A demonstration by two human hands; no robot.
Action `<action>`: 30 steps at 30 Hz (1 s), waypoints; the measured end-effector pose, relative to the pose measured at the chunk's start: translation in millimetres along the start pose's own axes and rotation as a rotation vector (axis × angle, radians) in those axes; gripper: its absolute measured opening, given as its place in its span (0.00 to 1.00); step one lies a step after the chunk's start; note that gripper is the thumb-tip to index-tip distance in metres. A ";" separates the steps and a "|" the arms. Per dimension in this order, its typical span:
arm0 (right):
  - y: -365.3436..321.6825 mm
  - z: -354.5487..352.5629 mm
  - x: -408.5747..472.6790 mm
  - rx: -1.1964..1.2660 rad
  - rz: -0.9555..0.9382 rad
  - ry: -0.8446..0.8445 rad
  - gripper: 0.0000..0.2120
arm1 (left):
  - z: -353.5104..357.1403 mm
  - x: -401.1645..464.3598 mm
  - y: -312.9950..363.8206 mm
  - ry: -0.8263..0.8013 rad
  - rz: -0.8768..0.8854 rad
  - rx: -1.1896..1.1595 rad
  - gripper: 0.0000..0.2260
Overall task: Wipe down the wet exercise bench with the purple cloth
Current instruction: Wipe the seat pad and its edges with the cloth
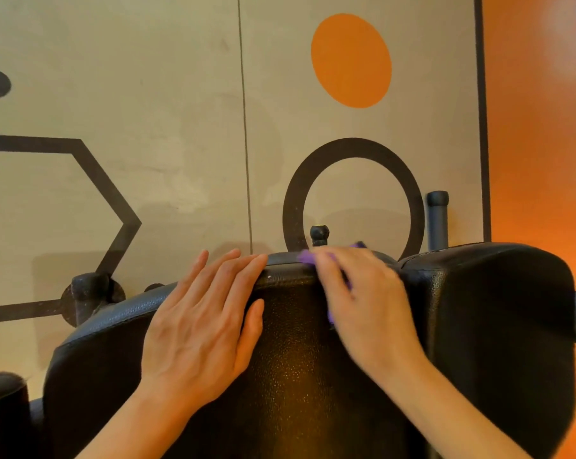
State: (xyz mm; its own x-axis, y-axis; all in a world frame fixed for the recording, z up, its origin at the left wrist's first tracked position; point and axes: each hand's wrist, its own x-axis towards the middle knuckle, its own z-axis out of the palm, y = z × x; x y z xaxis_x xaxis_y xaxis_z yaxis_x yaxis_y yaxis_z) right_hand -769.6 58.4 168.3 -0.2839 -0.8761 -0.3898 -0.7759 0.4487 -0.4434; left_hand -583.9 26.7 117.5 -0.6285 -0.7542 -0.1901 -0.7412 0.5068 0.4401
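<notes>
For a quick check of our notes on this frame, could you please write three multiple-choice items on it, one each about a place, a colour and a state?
1. Where is the purple cloth?
A. Under the right hand, at the top edge of the bench pad
B. Hanging on the wall
C. Under the left hand

2. What colour is the solid oval on the wall?
A. Purple
B. Green
C. Orange

3. How does the left hand lie?
A. Clenched in a fist
B. Flat on the pad, fingers straight
C. Raised off the pad

Answers: 1 A, purple shows around the right fingers; 2 C, it is plainly orange; 3 B, the palm and straight fingers rest on the pad.
</notes>
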 end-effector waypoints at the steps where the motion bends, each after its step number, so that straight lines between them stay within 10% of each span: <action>1: -2.7 0.2 0.1 -0.008 -0.056 -0.038 0.17 | -0.1 -0.1 -0.1 0.000 0.002 0.002 0.22; 6: 37.6 -32.4 9.3 0.053 0.254 -0.110 0.16 | -1.2 -1.0 0.1 0.017 0.002 -0.003 0.22; 13: -6.8 -0.4 -2.4 0.012 -0.050 -0.112 0.17 | -3.7 0.8 1.3 -0.038 -0.017 0.008 0.23; 18: 11.2 -4.1 -22.3 0.062 0.182 0.126 0.16 | -17.0 -11.8 -8.3 0.002 -0.096 -0.136 0.24; 25: -18.1 45.9 -36.4 -0.124 -0.344 0.031 0.22 | -17.4 -40.9 -49.2 0.021 -0.329 -0.084 0.26; 30: -26.2 51.7 -38.1 0.057 -0.005 0.251 0.22 | -10.2 -39.1 -52.1 0.098 -0.291 -0.112 0.21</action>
State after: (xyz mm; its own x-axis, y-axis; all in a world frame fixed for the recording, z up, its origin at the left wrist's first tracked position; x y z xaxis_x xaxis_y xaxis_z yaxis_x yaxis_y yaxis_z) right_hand -709.4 89.1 153.0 -0.4163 -0.8915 -0.1784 -0.7465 0.4472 -0.4927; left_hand -518.3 25.5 110.9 -0.3643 -0.9001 -0.2388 -0.8526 0.2193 0.4744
